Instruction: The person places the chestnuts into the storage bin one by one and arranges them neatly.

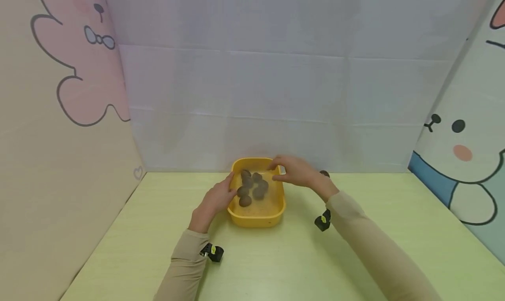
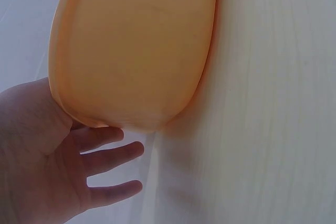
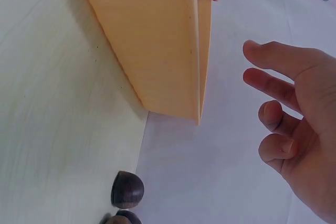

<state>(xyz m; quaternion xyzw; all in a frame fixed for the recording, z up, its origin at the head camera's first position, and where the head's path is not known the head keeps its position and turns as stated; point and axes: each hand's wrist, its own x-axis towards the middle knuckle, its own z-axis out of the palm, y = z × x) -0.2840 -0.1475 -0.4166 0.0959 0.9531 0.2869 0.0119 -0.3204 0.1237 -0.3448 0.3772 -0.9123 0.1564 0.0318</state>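
A yellow plastic basin (image 1: 258, 221) stands against the back wall, with several dark brown chestnuts (image 1: 245, 200) lying in it. My left hand (image 1: 216, 199) grips the basin's left rim, thumb over the inside and fingers along the outer wall. From the left wrist view, the orange-looking basin wall (image 2: 131, 51) sits above the spread fingers of that hand (image 2: 58, 156). Over the far right rim hovers my right hand (image 1: 293, 171), its fingers loosely bent. In the right wrist view nothing lies between the thumb and fingers of this hand (image 3: 294, 108), which is apart from the basin (image 3: 147, 35).
Outside the basin, chestnuts (image 3: 127, 190) lie on the table by the back wall, partly behind the right wrist in the head view. The pale table (image 1: 252, 266) meets a white curtain-like back wall (image 1: 284, 86). Side panels carry cartoon animals.
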